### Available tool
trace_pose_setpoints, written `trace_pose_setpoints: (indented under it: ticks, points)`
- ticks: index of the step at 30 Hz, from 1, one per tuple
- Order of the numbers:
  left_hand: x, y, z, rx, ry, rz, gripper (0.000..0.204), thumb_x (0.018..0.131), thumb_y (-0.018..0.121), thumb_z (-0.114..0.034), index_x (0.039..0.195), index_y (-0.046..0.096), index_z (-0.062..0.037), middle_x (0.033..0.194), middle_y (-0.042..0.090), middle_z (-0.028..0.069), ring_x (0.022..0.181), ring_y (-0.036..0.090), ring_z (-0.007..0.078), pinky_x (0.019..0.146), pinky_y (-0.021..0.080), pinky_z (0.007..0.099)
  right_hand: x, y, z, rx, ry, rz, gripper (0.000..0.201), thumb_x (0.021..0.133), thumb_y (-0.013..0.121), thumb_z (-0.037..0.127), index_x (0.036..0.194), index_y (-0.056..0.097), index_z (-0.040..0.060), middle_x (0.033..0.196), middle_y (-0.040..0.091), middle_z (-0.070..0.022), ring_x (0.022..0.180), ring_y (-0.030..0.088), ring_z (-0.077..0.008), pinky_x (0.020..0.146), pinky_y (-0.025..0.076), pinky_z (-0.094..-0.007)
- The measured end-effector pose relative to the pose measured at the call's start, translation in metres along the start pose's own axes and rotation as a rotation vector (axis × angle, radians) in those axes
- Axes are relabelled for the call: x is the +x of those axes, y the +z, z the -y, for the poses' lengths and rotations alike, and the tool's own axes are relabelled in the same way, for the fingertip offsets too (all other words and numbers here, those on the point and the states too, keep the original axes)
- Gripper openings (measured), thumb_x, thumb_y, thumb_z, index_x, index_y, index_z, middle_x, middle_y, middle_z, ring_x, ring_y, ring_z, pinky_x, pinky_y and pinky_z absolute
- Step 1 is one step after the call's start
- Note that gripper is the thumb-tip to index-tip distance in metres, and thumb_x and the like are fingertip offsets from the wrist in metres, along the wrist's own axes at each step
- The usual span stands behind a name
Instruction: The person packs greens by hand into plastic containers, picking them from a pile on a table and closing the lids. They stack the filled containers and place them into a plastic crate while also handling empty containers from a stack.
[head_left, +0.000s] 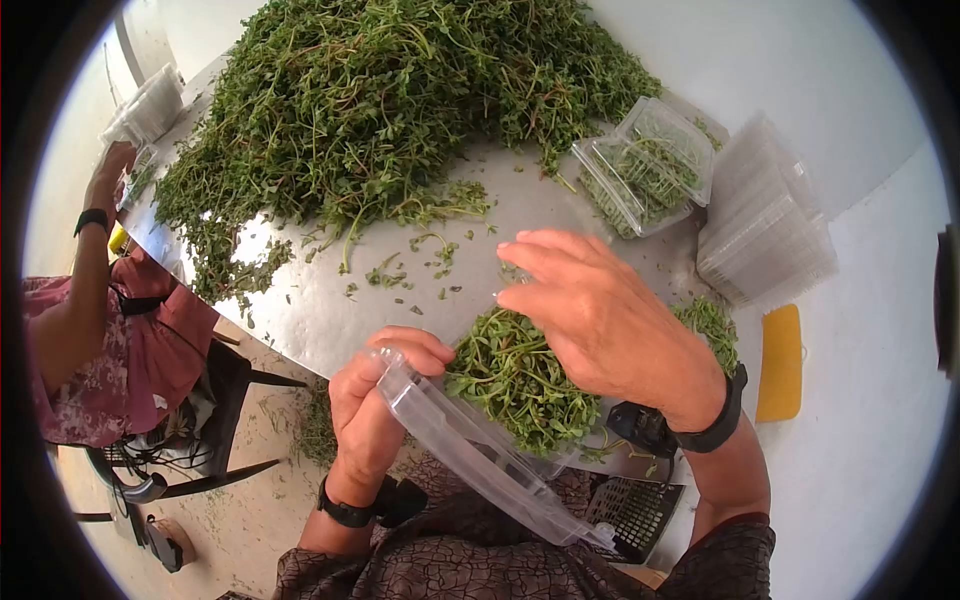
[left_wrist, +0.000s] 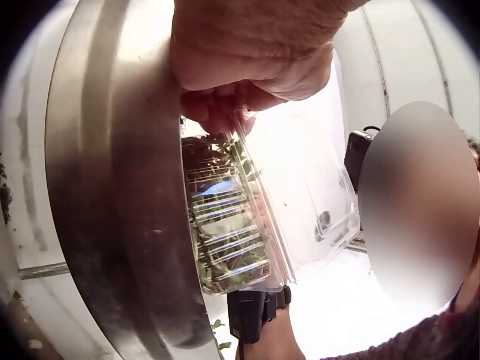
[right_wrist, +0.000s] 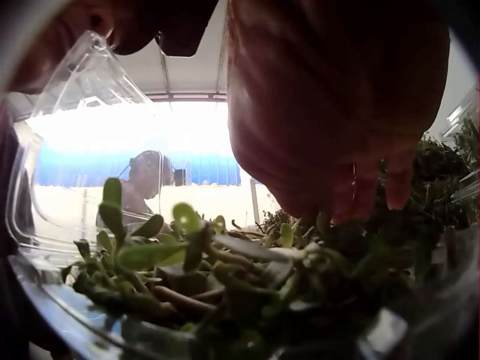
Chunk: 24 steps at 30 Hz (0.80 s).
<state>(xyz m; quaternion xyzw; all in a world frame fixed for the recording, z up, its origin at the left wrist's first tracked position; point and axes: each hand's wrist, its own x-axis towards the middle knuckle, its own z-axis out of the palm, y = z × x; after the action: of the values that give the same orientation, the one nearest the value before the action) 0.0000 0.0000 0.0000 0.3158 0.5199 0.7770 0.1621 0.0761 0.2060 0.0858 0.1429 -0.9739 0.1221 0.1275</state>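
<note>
An open clear plastic box filled with green leafy stems (head_left: 525, 385) lies at the table's near edge, its lid (head_left: 460, 450) raised on the side toward the body. My left hand (head_left: 372, 400) grips the box at the lid's left corner; in the left wrist view the fingers (left_wrist: 217, 112) pinch the clear edge above the ribbed box wall (left_wrist: 229, 232). Over the filled box is my right hand (head_left: 610, 325), fingers bent a little, above the stems. The right wrist view shows its fingertips (right_wrist: 371, 191) at the leaves (right_wrist: 187, 262); whether they touch them cannot be told.
A large heap of greens (head_left: 400, 110) covers the table's far side. At the right stand a closed filled box (head_left: 645, 170), stacked empty boxes (head_left: 765, 220) and a yellow piece (head_left: 779, 362). Another person's arm (head_left: 90, 250) reaches in at the left, near a black chair (head_left: 225, 400).
</note>
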Motion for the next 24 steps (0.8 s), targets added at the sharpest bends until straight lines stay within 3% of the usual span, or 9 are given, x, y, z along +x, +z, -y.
trace_pose_setpoints:
  ticks: [3,6,12,14,17,21,24]
  points:
    - [0.001,0.003,-0.004,0.022,-0.029,-0.012,0.019,0.083,0.046,-0.006,0.084,0.063,0.0027,0.096,0.061,0.0152,0.087,0.055,0.0194,0.079,0.043,0.029,-0.006,0.002,0.002,0.082,0.075,-0.008,0.02,0.074,0.064,0.001,0.094,0.063,0.0007,0.118,0.056,-0.019,0.113,0.05,-0.0344,0.092,0.041,-0.0417]
    - [0.004,0.004,-0.005,0.051,-0.04,-0.002,0.019,0.082,0.046,-0.006,0.084,0.063,0.003,0.095,0.061,0.0148,0.085,0.055,0.0178,0.077,0.043,0.0282,-0.011,0.011,-0.006,0.113,0.075,-0.088,0.013,0.077,0.063,0.005,0.089,0.063,-0.0008,0.113,0.057,-0.0191,0.109,0.052,-0.0336,0.09,0.042,-0.0407]
    - [0.006,0.011,-0.005,-0.011,-0.076,-0.058,0.025,0.091,0.045,-0.014,0.083,0.061,0.0026,0.098,0.059,0.0124,0.084,0.052,0.0153,0.075,0.04,0.0258,-0.011,0.014,-0.009,0.157,0.07,-0.128,0.014,0.077,0.063,0.006,0.089,0.064,-0.0016,0.105,0.061,-0.021,0.101,0.057,-0.0358,0.084,0.046,-0.0414]
    - [0.007,0.014,-0.006,0.104,-0.173,-0.14,0.029,0.094,0.046,-0.021,0.081,0.06,0.0019,0.099,0.057,0.0089,0.084,0.049,0.0129,0.074,0.039,0.0244,-0.011,0.015,-0.01,0.212,0.086,-0.121,0.013,0.076,0.064,0.005,0.088,0.064,-0.0023,0.105,0.061,-0.0209,0.099,0.058,-0.0347,0.084,0.048,-0.0415]
    - [0.013,0.018,-0.005,0.224,-0.101,-0.111,0.032,0.096,0.047,-0.024,0.085,0.06,0.0034,0.093,0.057,0.0042,0.077,0.046,0.0066,0.073,0.037,0.0217,-0.013,0.023,-0.013,0.163,0.067,-0.123,0.018,0.075,0.064,0.003,0.092,0.063,-0.0021,0.105,0.061,-0.0196,0.096,0.059,-0.0333,0.083,0.049,-0.04]
    - [0.015,0.024,-0.007,0.182,-0.163,-0.149,0.029,0.095,0.05,-0.023,0.087,0.06,0.0038,0.082,0.055,-0.0001,0.075,0.045,0.0059,0.073,0.035,0.0199,-0.012,0.018,-0.012,0.158,0.066,-0.092,0.025,0.075,0.063,0.001,0.099,0.062,-0.0007,0.105,0.061,-0.0185,0.098,0.059,-0.0312,0.083,0.051,-0.0373]
    - [0.015,0.023,-0.007,0.134,-0.169,-0.157,0.022,0.092,0.054,-0.015,0.078,0.057,0.0016,0.09,0.055,0.0014,0.074,0.045,0.0065,0.067,0.037,0.0205,-0.014,0.023,-0.014,0.244,0.048,-0.174,0.031,0.076,0.063,0.001,0.106,0.059,-0.0006,0.104,0.061,-0.0187,0.096,0.06,-0.0323,0.081,0.051,-0.0362]
